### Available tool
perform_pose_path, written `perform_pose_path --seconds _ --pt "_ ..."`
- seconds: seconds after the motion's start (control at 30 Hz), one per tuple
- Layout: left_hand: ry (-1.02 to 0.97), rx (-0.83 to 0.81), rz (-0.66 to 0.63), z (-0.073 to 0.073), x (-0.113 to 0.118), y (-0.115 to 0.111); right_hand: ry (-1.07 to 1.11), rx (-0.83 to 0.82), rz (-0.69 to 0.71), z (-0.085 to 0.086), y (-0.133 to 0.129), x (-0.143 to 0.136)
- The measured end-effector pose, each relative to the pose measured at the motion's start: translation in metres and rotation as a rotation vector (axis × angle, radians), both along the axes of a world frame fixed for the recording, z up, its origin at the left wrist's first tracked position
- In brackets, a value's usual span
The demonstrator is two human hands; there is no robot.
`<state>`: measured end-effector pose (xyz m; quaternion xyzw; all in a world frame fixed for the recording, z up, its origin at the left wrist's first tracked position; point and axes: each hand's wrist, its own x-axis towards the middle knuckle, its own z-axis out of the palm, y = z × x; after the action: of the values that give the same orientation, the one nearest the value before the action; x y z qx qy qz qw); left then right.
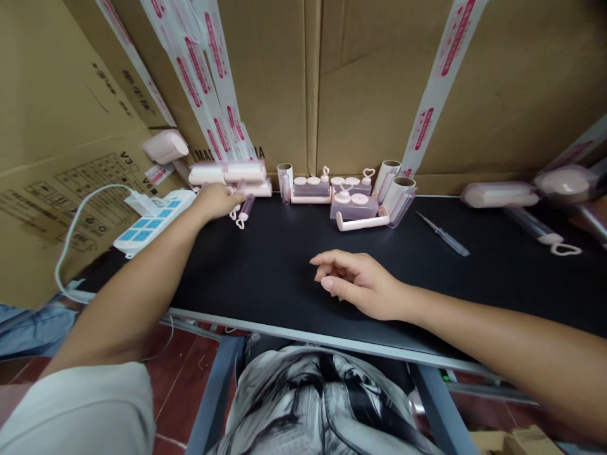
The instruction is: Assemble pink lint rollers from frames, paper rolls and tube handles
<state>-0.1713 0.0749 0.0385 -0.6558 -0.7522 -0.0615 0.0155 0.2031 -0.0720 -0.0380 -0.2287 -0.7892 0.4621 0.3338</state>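
Note:
My left hand (220,202) reaches to the back left of the black table, fingers against a group of pale pink rollers (227,172) and beside a small clear tube with a pink heart-shaped loop (244,212). What its fingertips hold, if anything, is hidden. Over the middle of the table, my right hand (358,282) has loosely curled fingers, apart from the thumb, with nothing in them. Behind it stand pink parts with purple-tinted cases (353,207), a pink handle (363,221) and paper-core rolls (398,196).
A screwdriver (446,234) lies right of centre. A white power strip (154,221) with a plugged-in cable sits at the left. More pink rollers (500,194) lie at the far right, near a blurred hand. Cardboard boxes (360,82) wall the back.

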Motion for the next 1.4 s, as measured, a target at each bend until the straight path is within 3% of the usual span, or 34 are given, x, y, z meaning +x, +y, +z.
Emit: perform_pose_path --seconds 0.3,0.53,1.27,1.33,1.4 --pt "-0.098 -0.017 0.043 0.003 0.014 -0.004 -0.014 0.006 -0.002 0.0 0.001 0.002" --pt "-0.199 -0.05 0.086 0.001 0.013 -0.01 -0.018 0.028 0.001 0.001 0.001 0.001" --pt "-0.23 -0.169 0.124 -0.009 -0.001 -0.006 -0.022 0.035 0.002 0.001 0.0 0.001" --pt "-0.14 -0.122 0.113 -0.003 -0.001 -0.007 -0.019 0.052 0.004 0.001 -0.001 0.001" --pt "-0.05 0.031 0.097 0.008 0.006 -0.014 -0.014 0.07 0.007 0.001 -0.001 0.001"
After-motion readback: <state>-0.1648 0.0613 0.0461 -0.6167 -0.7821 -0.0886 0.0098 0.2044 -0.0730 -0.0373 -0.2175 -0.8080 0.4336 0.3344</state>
